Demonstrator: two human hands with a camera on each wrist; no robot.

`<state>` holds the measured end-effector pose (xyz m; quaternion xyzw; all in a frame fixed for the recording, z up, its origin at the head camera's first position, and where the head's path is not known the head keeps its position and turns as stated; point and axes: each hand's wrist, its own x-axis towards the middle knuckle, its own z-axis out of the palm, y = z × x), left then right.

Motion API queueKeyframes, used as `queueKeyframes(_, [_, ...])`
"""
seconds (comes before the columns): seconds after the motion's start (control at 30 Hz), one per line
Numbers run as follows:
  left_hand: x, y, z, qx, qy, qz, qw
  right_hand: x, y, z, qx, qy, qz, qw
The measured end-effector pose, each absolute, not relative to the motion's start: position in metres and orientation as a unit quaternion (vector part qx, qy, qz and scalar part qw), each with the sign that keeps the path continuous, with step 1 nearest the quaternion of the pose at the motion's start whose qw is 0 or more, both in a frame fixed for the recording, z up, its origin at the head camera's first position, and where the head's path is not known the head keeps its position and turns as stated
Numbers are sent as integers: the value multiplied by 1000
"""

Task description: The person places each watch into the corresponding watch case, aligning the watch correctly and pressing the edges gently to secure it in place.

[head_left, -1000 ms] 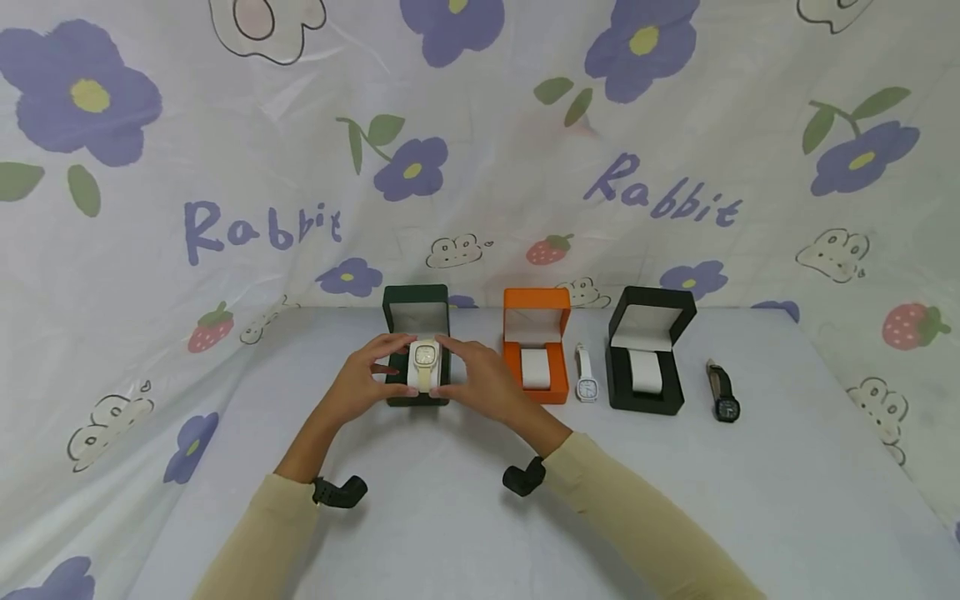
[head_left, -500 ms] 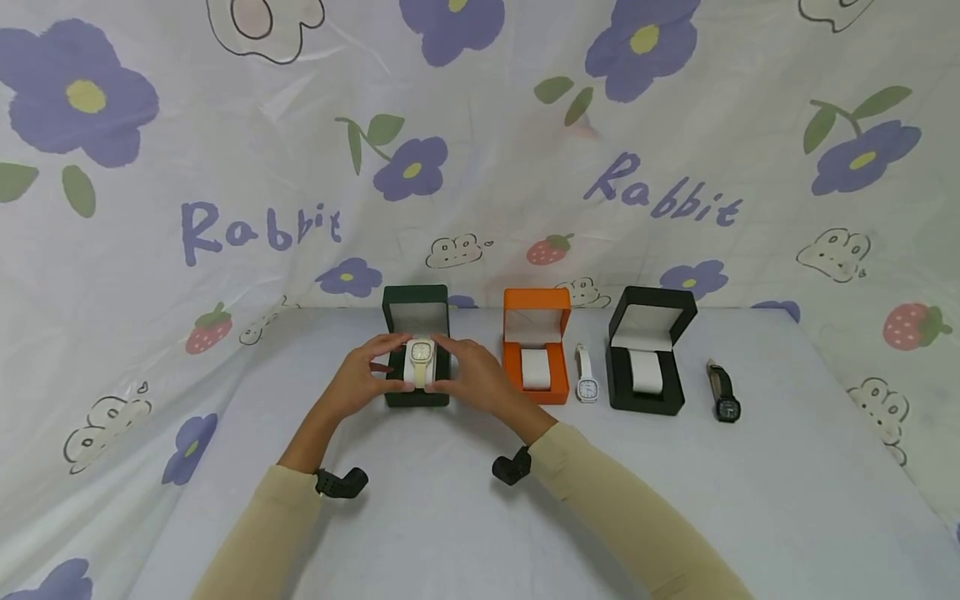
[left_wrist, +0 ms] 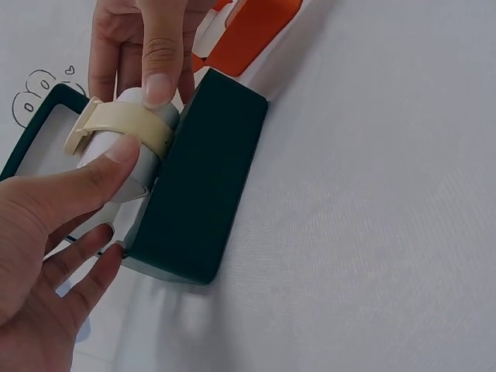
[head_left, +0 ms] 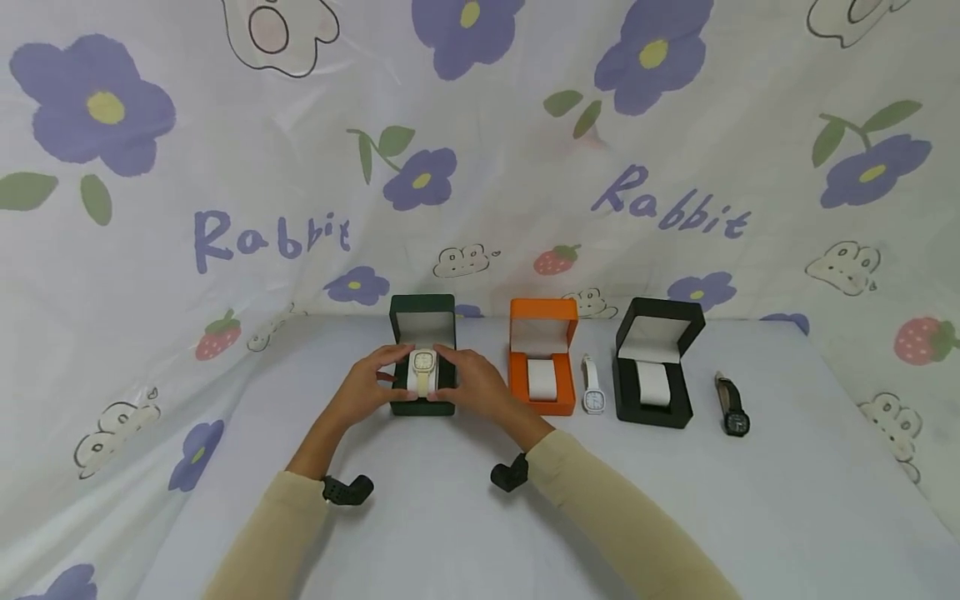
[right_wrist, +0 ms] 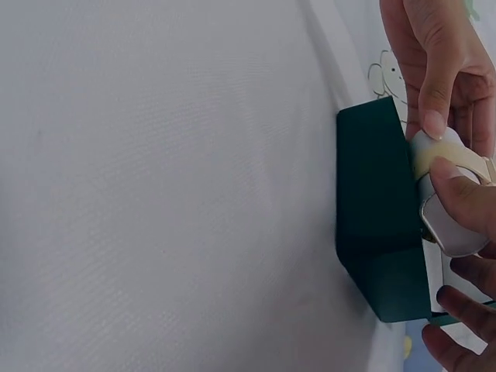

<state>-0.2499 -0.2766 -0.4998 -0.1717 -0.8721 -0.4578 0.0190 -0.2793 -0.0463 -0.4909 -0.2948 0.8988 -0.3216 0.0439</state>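
Presently, the white cushion (left_wrist: 142, 173) bearing the cream watch (head_left: 423, 362) is pinched from nine o'clock by the left hand (head_left: 362, 387) and from three by the right hand (head_left: 478, 388) at the green box (head_left: 422, 409), where it could be jammed askew by uneven pressure.

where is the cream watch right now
In the head view, just left of centre: the cream watch is wrapped round a white cushion at the green box, between the left hand and right hand, left of the orange box.
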Motion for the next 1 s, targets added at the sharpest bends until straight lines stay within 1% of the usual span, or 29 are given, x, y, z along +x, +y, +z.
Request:
queueKeyframes(0.13, [-250, -280, -512, -169, -869, -464, 23, -277, -48, -495, -297, 898, -320, 51])
queueKeyframes(0.3, [-255, -286, -522, -171, -863, -476, 23, -278, -50, -501, -298, 899, -319, 40])
queueKeyframes(0.5, [-261, -286, -520, -175, -872, -456, 20, -283, -51, -502, -292, 904, -312, 31])
queueKeyframes(0.73, [-261, -283, -519, -179, -885, -430, 21, -285, -52, -504, -292, 908, -297, 45])
queueKeyframes(1.0, [-263, -282, -516, -177, -893, -415, 11, -287, -51, -508, -305, 904, -296, 44])
